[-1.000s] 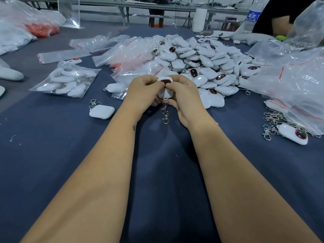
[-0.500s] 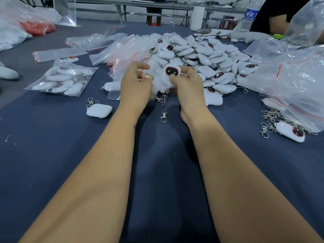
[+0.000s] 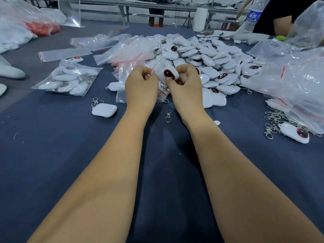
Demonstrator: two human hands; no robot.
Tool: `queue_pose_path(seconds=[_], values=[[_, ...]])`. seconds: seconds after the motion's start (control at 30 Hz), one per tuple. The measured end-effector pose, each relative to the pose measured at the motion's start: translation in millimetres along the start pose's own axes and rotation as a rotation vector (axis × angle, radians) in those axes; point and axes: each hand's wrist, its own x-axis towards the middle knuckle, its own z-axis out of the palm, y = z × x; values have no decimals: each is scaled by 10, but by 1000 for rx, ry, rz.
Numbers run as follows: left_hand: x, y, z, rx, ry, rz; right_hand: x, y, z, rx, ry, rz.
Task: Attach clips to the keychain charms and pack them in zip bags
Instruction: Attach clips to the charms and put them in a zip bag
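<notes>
A white keychain charm (image 3: pixel 169 73) with a dark red oval face is pinched by my right hand (image 3: pixel 186 85) at the mouth of a clear zip bag (image 3: pixel 122 83) with a red seal line. My left hand (image 3: pixel 140 86) pinches the bag's top edge just left of the charm. A silver clip (image 3: pixel 168 115) lies on the blue cloth below my hands; whether it joins the held charm is hidden. Behind my hands rises a big heap of white charms (image 3: pixel 210 57).
A filled zip bag (image 3: pixel 68 79) lies at the left, a lone white charm with clip (image 3: pixel 104 110) near it. Loose clips (image 3: pixel 273 120) and a charm (image 3: pixel 294 132) sit at the right under large plastic bags (image 3: pixel 298 81). Another person's arm (image 3: pixel 282 27) and a water bottle (image 3: pixel 252 16) are far right.
Both hands rose from the cloth and moved away from me toward the bags. The charm turned face up, and my left hand took hold of a zip bag's edge.
</notes>
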Motion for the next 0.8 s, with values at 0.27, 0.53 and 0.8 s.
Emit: queue_pose_path(seconds=[0.27,0.53,0.8], values=[[-64,69,2,-22,46,212,-27,4,6,-80,-27,-18],[-104,133,9,-102,-95,197,-13,-7,24,-127,41,-73],[28,42,-57,-275,52,-94,-75,-36,28,-223,-119,-83]])
